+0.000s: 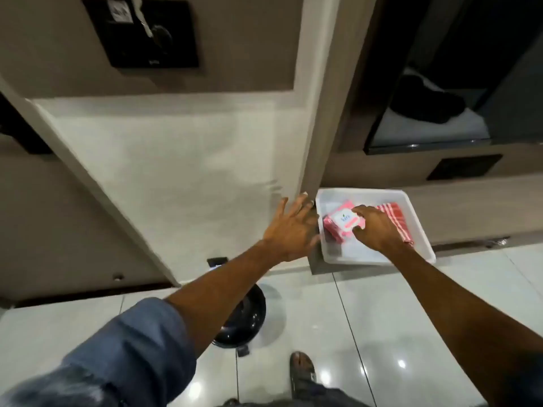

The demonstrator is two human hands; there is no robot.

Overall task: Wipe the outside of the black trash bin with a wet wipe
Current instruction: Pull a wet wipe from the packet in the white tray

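Note:
A pink wet-wipe pack with a white label lies in a white plastic tray on a low ledge. My right hand reaches into the tray, thumb and fingers pinching the pack's near right edge. My left hand hovers just left of the tray with fingers spread, holding nothing. The black trash bin stands on the floor below, round and glossy, mostly hidden under my left forearm.
A red-and-white striped cloth lies in the tray behind my right hand. White wall panel and grey pillar rise behind the tray. Glossy white floor tiles spread below. My sandalled foot is near the bin's pedal.

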